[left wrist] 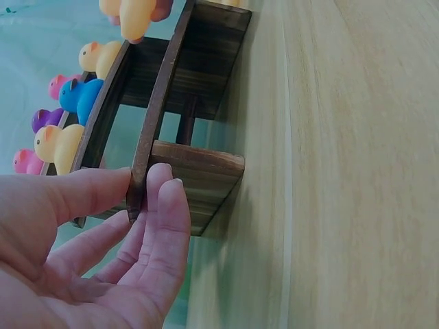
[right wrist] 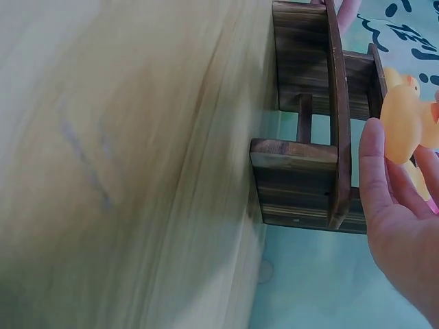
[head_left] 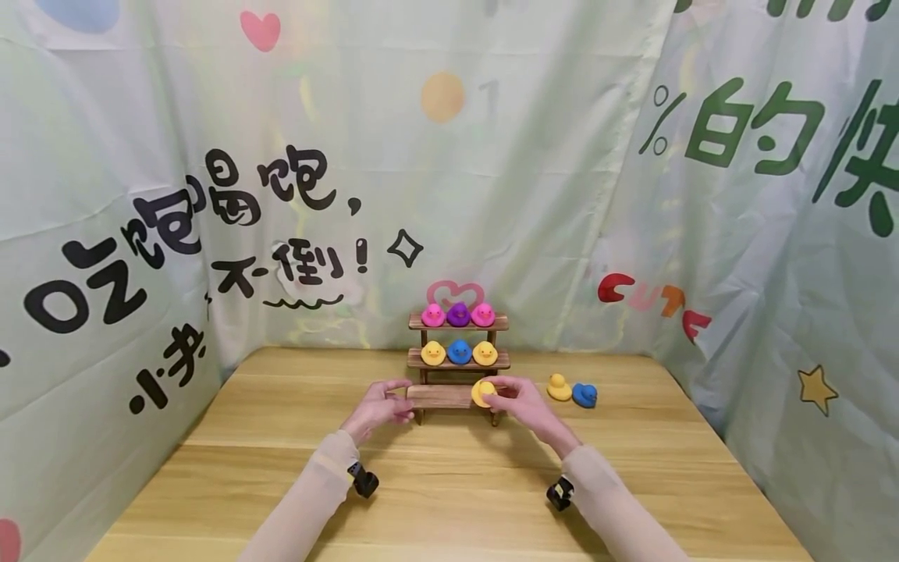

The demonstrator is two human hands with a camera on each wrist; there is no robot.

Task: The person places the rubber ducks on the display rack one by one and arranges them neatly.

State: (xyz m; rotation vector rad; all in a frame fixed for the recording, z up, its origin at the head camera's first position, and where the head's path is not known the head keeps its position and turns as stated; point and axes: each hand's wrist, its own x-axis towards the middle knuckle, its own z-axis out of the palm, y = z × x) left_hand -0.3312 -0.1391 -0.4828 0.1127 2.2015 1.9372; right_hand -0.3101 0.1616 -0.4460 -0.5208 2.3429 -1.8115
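Note:
A small three-tier wooden shelf point(head_left: 441, 397) stands at the back of the table. My left hand point(head_left: 381, 409) grips the left end of its lowest board, thumb above and fingers beneath in the left wrist view. In my right hand point(head_left: 523, 403) is a yellow rubber duck point(head_left: 481, 393), pinched just over the right end of that board. The middle board carries a yellow duck point(head_left: 433, 353), a blue duck point(head_left: 460, 352) and another yellow duck point(head_left: 485, 353). Up on the top board sit a pink duck point(head_left: 432, 315), a purple duck point(head_left: 459, 314) and a second pink duck point(head_left: 483, 314).
Right of the shelf, a loose yellow duck point(head_left: 559, 388) and a loose blue duck point(head_left: 584, 396) lie on the wooden table point(head_left: 449, 484). A printed cloth point(head_left: 492, 195) hangs behind the table and along both sides.

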